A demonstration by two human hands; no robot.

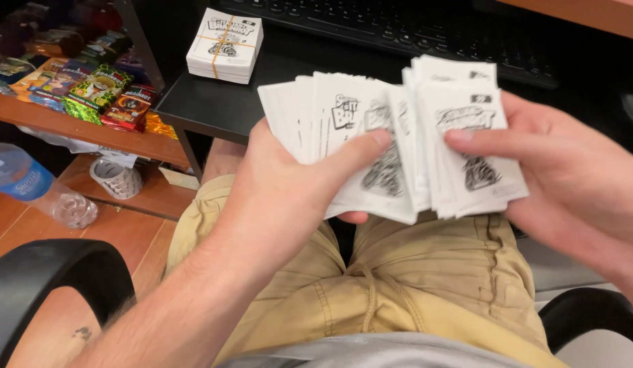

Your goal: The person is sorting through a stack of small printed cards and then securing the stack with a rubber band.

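Here the left hand (pixel 289 184) clasps a fanned stack of white printed paper cards (pixel 344 146) above the lap, while the right hand (pixel 568 177) pinches a smaller, separate batch (pixel 466 146); one banded white bundle (pixel 225 45) sits finished on the far black desk (pixel 214 105).

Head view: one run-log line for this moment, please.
left hand: holds fanned white cards | right hand: holds card stack | desk: banded card bundle, keyboard | floor: water bottle

Bare forearms, khaki drawstring shorts (pixel 425 286), and a grey shirt hem (pixel 371 354).
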